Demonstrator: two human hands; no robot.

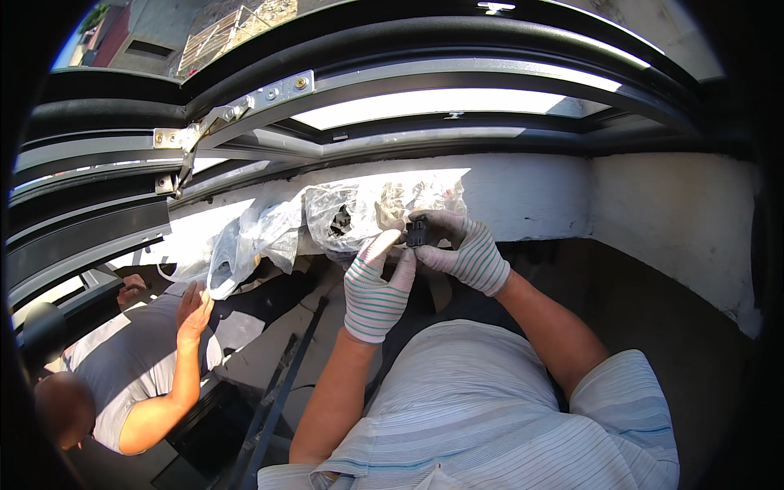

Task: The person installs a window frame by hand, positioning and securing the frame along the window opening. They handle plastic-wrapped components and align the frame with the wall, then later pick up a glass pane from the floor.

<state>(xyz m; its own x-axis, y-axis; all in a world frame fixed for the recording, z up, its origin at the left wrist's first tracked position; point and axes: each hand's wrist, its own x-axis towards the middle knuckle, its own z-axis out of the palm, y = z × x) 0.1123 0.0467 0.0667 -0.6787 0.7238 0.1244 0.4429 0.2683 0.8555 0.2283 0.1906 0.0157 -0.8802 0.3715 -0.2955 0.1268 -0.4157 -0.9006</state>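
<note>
Both of my hands wear white gloves with thin green stripes. Between them is a small black plastic fitting (416, 233), roughly square with notches. My left hand (378, 286) pinches its left side between thumb and fingers. From the right, the thumb and fingers of my right hand (465, 251) grip it too. Just behind my hands, a clear plastic bag (327, 224) lies on the white window sill (531, 192), with small dark parts showing inside.
Dark metal window frames (457, 77) curve across the far side, with a silver hinge arm (269, 94) at left. A co-worker in a grey shirt (135, 343) is at lower left, one hand (194, 310) by another plastic bag (233, 257). Long dark bars (282, 384) lean between us.
</note>
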